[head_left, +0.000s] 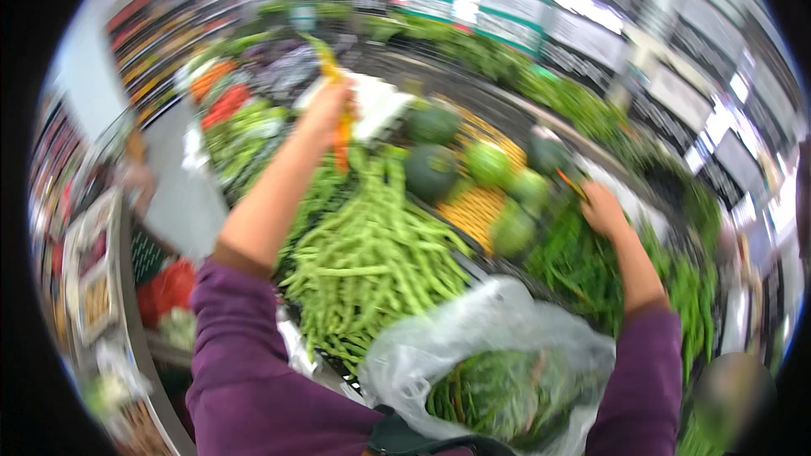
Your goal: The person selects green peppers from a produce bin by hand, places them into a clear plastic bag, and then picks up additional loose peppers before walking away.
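My left hand [336,107] is shut on a long, thin yellow-and-orange strip [343,144], blurred, sticking out above and below the fist. The hand is over a white box [380,104] behind the heap of green beans [374,247]. Over to the right, my right hand [603,208] grips a thin orange-tipped stick [570,182], too blurred to name. Leafy greens [580,266] lie below that hand. Close to my body, an open clear plastic bag [456,313] holds more bundled greens [500,389].
Dark green round squashes [431,171] and light green round gourds [488,163] rest around a yellow basket [466,215]. Peppers and other vegetables [244,133] fill the stand's far left. A counter [136,342] runs along the left. Leafy greens [507,69] line a back shelf.
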Available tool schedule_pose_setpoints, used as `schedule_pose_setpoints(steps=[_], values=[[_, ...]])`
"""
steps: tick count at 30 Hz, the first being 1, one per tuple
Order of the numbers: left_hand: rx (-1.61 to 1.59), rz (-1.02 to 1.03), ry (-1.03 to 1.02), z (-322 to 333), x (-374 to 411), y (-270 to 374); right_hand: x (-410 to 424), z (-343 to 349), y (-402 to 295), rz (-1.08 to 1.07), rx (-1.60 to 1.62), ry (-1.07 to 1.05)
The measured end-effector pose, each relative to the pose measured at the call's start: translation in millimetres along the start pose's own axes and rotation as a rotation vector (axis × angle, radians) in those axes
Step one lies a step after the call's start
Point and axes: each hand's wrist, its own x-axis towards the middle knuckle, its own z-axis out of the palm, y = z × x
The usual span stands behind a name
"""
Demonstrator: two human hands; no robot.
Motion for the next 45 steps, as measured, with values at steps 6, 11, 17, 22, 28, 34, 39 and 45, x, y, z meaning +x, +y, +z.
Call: schedule_pose_setpoints(steps=[6, 11, 17, 22, 28, 34, 39, 45], values=[[-0.175, 0.064, 0.408, -112, 13, 28, 28, 16, 4, 0.062, 0.025, -0.166], [-0.280, 0.166, 0.593, -174, 5, 37, 36, 0, -30, 0.098, -0.125, -0.387], [0.359, 0.070, 0.260, -143, 29, 89, 4, -14, 8, 0.072, -0.240, -0.566], [0.908, 0.165, 0.333, -268, 69, 129, -19, -24, 27, -0.063, -0.091, -0.588], [0.454, 0.066, 0.357, -329, 104, 139, -85, -63, 32, 0.113, 0.160, -0.351], [0.296, -0.037, 0.453, -291, 70, 95, -114, -103, 30, 0.145, 0.359, -0.252], [0.180, 0.047, 0.299, -170, 51, 83, -110, -122, 28, 0.276, 0.253, -0.013], [0.215, 0.046, -0.157, 27, 10, 58, -80, -91, 5, 0.148, -0.067, -0.018]])
